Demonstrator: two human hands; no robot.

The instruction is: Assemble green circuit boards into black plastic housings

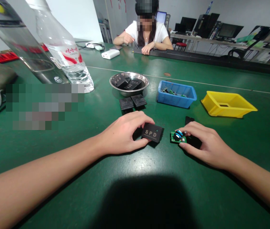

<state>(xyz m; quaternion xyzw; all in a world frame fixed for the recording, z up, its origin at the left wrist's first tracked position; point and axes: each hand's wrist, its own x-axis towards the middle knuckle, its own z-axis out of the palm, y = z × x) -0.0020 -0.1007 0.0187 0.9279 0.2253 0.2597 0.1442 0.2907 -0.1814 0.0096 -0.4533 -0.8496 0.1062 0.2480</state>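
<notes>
My left hand (127, 133) grips a black plastic case (152, 133) marked "SPD" between thumb and fingers, low over the green table. To its right, my right hand (205, 143) pinches a small green circuit board (178, 136) carrying a blue-and-black coil. The case and the board are apart. A small black piece (189, 120) lies just behind my right fingers, partly covered by them. Beyond my left hand, two black cases (132, 102) lie side by side on the table. More black cases sit in a round metal bowl (129, 92) behind them.
A blue bin (176, 100) holds small circuit boards; right of it stands a yellow bin (229, 110). A water bottle (65, 57) and a clear tumbler (27, 47) stand at the left. Across the table (135, 190) a person (146, 35) works beside a white power bank (110, 54).
</notes>
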